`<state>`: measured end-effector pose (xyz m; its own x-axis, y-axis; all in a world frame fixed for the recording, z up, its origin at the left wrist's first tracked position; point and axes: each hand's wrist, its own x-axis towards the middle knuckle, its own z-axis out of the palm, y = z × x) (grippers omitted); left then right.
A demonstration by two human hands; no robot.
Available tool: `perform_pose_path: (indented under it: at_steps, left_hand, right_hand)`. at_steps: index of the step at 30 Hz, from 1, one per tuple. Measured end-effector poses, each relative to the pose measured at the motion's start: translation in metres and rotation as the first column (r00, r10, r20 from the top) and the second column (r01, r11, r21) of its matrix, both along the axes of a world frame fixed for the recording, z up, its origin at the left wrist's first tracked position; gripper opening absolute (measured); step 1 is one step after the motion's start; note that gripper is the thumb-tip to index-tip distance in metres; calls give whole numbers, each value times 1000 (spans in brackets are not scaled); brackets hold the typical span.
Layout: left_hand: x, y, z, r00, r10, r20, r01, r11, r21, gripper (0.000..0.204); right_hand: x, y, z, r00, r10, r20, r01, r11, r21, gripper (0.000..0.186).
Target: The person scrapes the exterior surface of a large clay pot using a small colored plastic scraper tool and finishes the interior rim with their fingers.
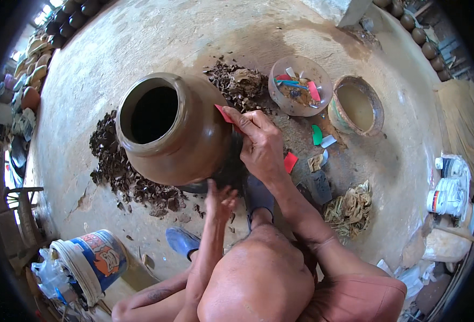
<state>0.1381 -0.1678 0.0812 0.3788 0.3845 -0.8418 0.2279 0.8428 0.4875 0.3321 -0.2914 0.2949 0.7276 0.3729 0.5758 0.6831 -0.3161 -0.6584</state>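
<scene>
Floor: a pale, rough concrete floor (194,40) with damp brown stains toward the far side.
Pot: a large round-bellied clay pot (207,142) stands left of centre; its wide dark mouth shows toward the far left, and its axis runs from there to a darker base at the near right.
Shavings: brown flakes of clay (127,172) lie around the pot, thickest on its left and near-left, with another heap at its far right.
Bucket: a blue-and-white printed bucket (98,257) sits at the near left.
Bowl: a translucent bowl (297,110) of mixed small tools and scraps is to the far right of the pot.
Basin: a crusted basin (341,121) of murky water stands just right of the bowl.
Right hand: the right hand (263,140) is at the pot's right side, thumb and fingers closed on a red plastic piece (226,115); the pot lies directly to its left, and the piece's edge appears to meet the wall.
Left hand: the left hand (219,201) is by the pot's near lower side, fingers loosely spread, seemingly holding nothing; whether it touches cannot be told.
Green piece: a small curved green piece (317,134) lies right of the right hand.
</scene>
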Motion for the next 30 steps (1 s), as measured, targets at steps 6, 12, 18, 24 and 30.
perform_pose_path:
  at_steps: [6, 12, 18, 24, 30]
  left_hand:
    - [2, 119, 1, 994, 105, 9, -88, 780, 619, 66]
    - [6, -12, 17, 998, 57, 6, -57, 998, 0, 88]
    - [0, 84, 31, 991, -69, 117, 40, 972, 233, 74]
    - [25, 12, 14, 954, 253, -161, -173, 902, 397, 64]
    - [7, 46, 28, 988, -26, 155, 11, 995, 99, 63]
  right_hand:
    - [-4, 6, 15, 998, 41, -53, -40, 999, 32, 68]
    - [-8, 8, 21, 997, 37, -65, -35, 999, 23, 67]
    - [-9, 7, 20, 997, 54, -51, -56, 998, -30, 69]
    - [-9, 3, 10, 994, 67, -88, -69, 997, -18, 71]
    - [-8, 5, 32, 996, 66, -66, -67, 998, -20, 69]
